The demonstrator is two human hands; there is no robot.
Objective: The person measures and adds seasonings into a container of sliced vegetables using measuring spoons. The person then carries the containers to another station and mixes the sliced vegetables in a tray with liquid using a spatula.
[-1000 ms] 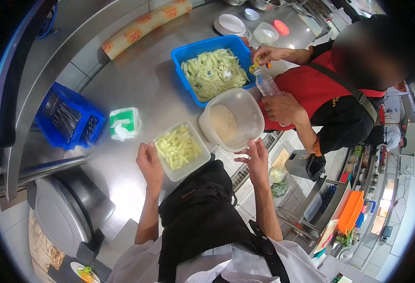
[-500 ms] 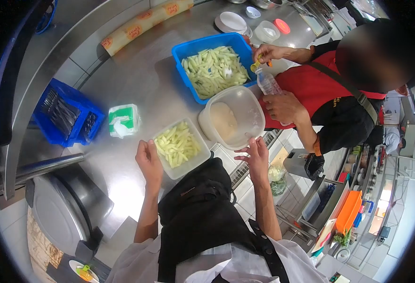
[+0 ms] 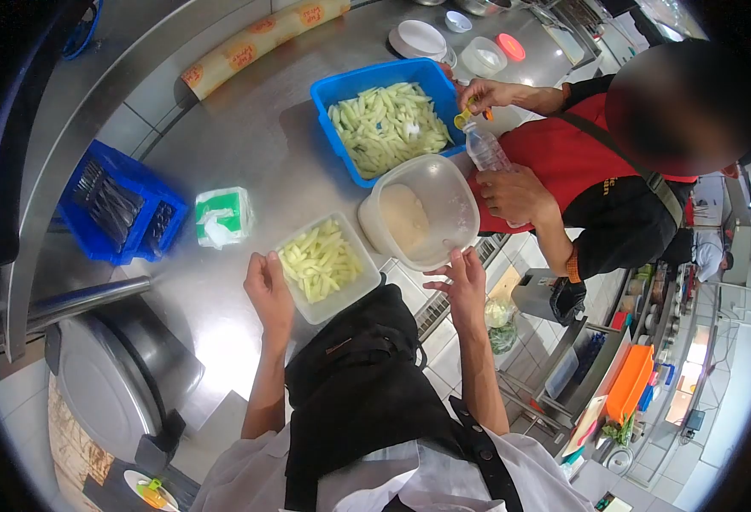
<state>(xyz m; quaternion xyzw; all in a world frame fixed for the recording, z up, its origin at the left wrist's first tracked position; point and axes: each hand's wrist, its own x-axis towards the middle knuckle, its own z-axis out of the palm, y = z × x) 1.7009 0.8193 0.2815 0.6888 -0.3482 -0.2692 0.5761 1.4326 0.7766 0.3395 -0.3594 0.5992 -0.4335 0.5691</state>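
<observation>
My left hand (image 3: pixel 269 294) is closed at the left edge of a square clear tub of pale cut sticks (image 3: pixel 320 261), thumb against its rim. With bent fingers, my right hand (image 3: pixel 462 282) pinches the near rim of a larger translucent tub (image 3: pixel 378 229), which is tilted and holds something beige. Beyond the two tubs stands a blue tub (image 3: pixel 328 128) full of pale green sticks with a little white stuff on top. At its right, a co-worker in a red apron holds a clear bottle (image 3: pixel 486 150) and a small yellow item (image 3: pixel 462 118) at its mouth.
On the steel table (image 3: pixel 264 171) are a green-and-white packet (image 3: pixel 221 218), a blue cutlery holder (image 3: pixel 121 205), a rolled printed sheet (image 3: pixel 260 47) and white plates (image 3: pixel 418 39). Behind the plates are a white-filled container (image 3: pixel 484 57) and an orange lid (image 3: pixel 510 48). A grey bin (image 3: pixel 539 294) stands at the right.
The view has shifted very slightly. My hands and the tubs hold nearly the same places, and the co-worker still has the bottle and yellow item together.
</observation>
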